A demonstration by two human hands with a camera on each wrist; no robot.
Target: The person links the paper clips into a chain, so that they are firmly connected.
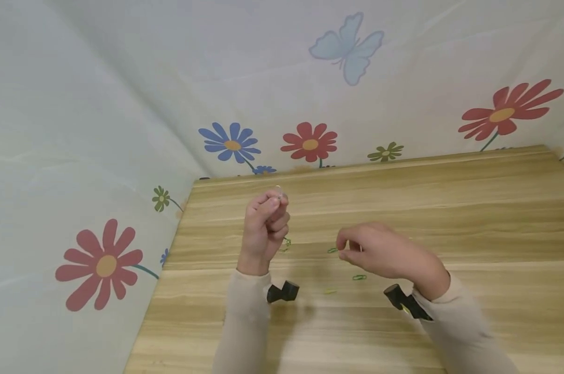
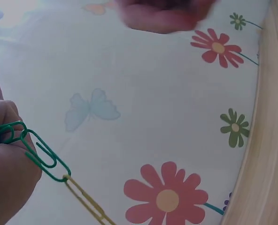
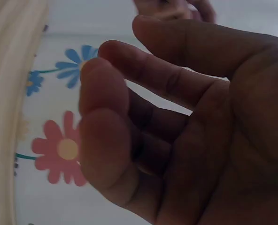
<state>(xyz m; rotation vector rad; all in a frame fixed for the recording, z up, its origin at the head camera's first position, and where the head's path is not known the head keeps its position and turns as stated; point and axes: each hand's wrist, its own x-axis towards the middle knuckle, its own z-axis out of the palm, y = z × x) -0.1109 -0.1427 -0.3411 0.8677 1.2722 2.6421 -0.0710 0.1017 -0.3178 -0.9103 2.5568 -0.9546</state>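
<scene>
My left hand (image 1: 263, 228) is raised over the table and pinches a pale-looking paper clip (image 1: 279, 190) between thumb and index finger. In the left wrist view a chain hangs by that hand: a green paper clip (image 2: 49, 157) linked to a yellow paper clip (image 2: 88, 199), with more green wire at the fingers. My right hand (image 1: 385, 249) hovers to the right, its fingers loosely bent. The right wrist view shows a gap between its thumb and index finger (image 3: 143, 65), with nothing visible held. A loose green paper clip (image 1: 332, 250) shows just beside its fingertips.
Another green paper clip (image 1: 359, 278) and a yellow one (image 1: 330, 291) lie on the wood-grain table (image 1: 450, 197). White walls with printed flowers (image 1: 309, 144) and a butterfly rise behind and at the left. Each wrist wears a small black camera (image 1: 289, 291).
</scene>
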